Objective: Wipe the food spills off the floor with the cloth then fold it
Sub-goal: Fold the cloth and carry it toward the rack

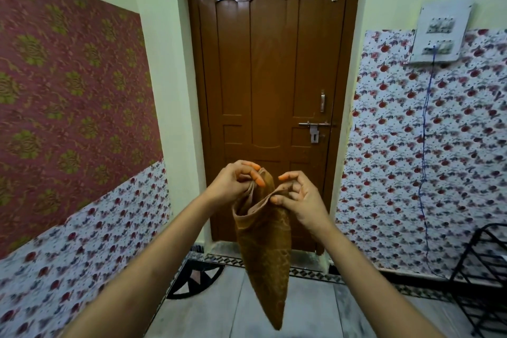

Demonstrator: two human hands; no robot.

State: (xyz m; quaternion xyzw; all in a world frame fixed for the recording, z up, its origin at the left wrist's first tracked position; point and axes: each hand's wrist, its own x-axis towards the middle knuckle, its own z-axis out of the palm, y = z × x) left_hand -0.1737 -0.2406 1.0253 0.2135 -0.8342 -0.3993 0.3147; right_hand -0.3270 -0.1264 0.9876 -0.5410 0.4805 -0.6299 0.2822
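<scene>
Cloth (264,250), one brown piece, held up in the air before a closed door (270,77).

Two hands pinch its top edge: left hand (233,182) and right hand (300,197), fingers curled round the fabric, which hangs to a point above the floor (219,310).

Matt brown cloth (264,250); glossy wooden door (269,77), metal latch (314,124).

Both arms outstretched, left hand (233,182) and right hand (297,197) pinching.
</scene>
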